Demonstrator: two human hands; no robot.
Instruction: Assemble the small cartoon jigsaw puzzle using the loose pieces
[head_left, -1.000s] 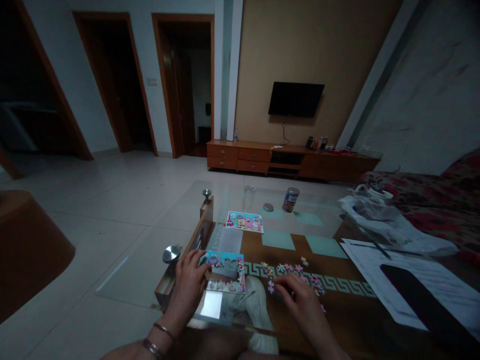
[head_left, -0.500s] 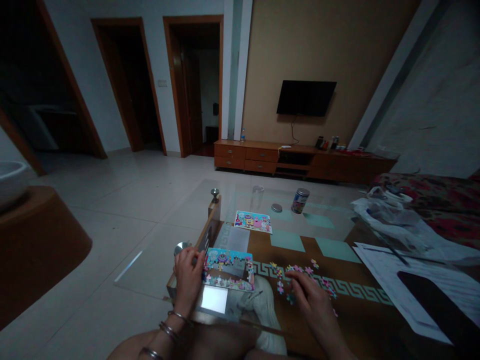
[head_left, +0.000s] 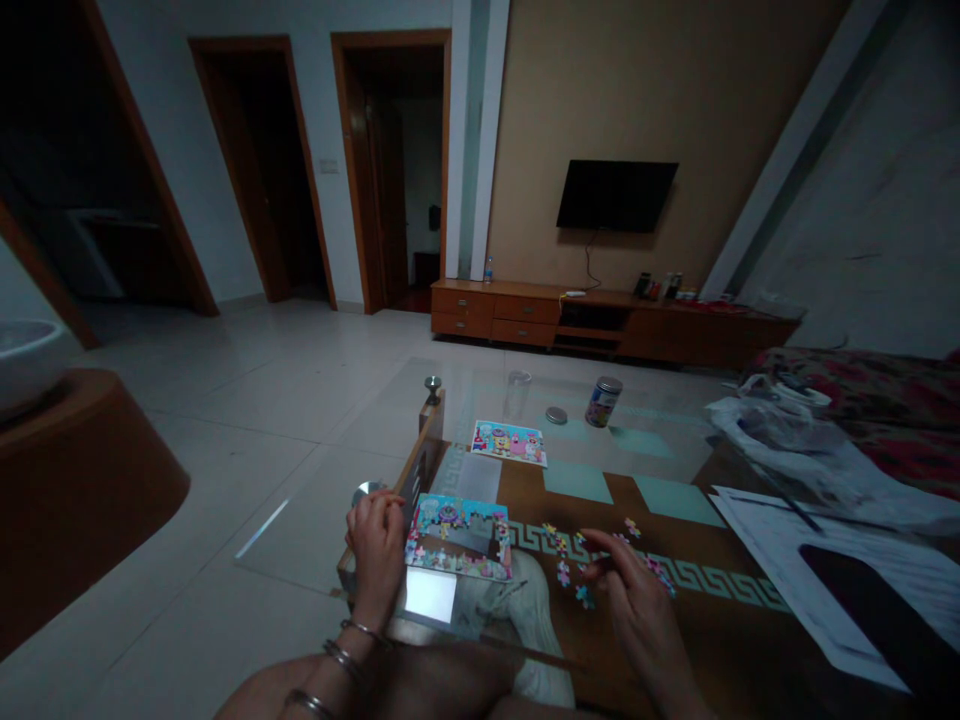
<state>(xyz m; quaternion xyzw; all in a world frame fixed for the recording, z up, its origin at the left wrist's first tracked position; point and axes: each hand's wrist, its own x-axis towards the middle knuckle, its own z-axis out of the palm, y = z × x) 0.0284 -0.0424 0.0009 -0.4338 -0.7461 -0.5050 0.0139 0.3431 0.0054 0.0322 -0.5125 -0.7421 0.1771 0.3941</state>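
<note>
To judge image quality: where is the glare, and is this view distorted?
Head view: the room is dim, with a dark doorway nearly black; a white glare patch shines on the clear glass tabletop; wide-angle distortion makes the walls lean.

jigsaw puzzle (head_left: 457, 538): colourful border assembled, centre open, lying flat | loose pieces (head_left: 562, 572): pink, blue, scattered to its right

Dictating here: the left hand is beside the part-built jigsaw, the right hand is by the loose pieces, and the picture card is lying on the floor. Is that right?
Not quite. The head view shows the picture card lying on the glass table top, not the floor. The left hand is beside the part-built jigsaw, and the right hand is by the loose pieces.
</note>
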